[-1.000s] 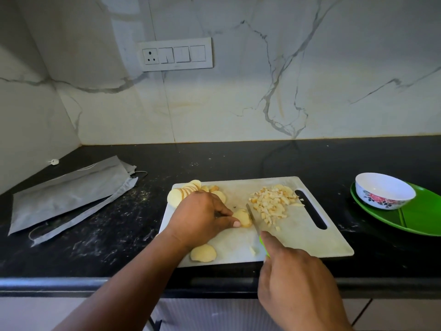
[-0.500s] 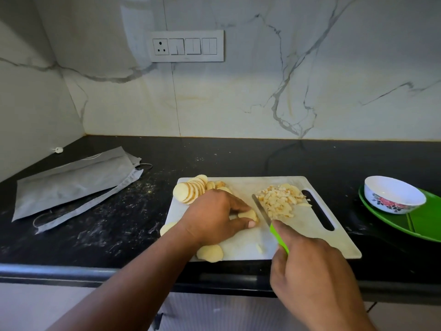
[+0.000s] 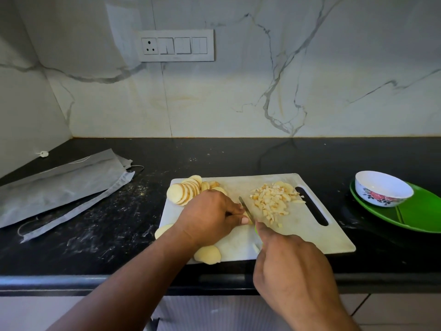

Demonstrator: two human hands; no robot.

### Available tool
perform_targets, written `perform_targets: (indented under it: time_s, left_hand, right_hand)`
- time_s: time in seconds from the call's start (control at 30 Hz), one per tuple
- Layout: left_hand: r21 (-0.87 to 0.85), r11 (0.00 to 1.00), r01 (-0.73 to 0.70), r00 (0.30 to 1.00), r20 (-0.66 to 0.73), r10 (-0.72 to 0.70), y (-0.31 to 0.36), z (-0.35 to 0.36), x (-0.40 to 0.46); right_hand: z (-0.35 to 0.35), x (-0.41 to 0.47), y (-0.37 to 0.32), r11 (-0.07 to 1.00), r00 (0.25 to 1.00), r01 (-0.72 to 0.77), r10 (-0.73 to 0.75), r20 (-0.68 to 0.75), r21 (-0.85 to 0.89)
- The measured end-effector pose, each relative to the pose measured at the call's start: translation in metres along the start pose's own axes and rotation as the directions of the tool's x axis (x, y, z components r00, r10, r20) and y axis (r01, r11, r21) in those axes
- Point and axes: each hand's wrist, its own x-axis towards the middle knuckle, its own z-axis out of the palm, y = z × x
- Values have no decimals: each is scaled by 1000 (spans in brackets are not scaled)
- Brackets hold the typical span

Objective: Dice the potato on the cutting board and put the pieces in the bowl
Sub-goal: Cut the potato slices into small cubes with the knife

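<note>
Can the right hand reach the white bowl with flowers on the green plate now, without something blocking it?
Probably yes. The white floral bowl sits on the green plate, right of the white cutting board, with bare black counter between. But the right hand grips the green-handled knife, so it must put that down first.

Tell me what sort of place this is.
Most likely a home kitchen: a black stone countertop under a marble-look backsplash with a switch panel, and a cutting board bearing sliced and diced potato.
</note>
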Motion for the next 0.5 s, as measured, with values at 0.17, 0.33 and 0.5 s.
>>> perform_targets:
  time_s: [0.17,0.33,0.5]
  left_hand:
    - [-31,999,40,999,-7,-40,3,0,-1]
    - [-106,990,89,995,-38,-93,2,2,-3]
    - [-122,989,79,995,-52,-86,0,1,-9]
  right_hand:
    - [-8,-25,5,998,988,-25,15,154,58]
    - [-22,-42,9,996,984,-71,59,167,63]
    - [-21,-23,2,996,997,-65,63,34,57]
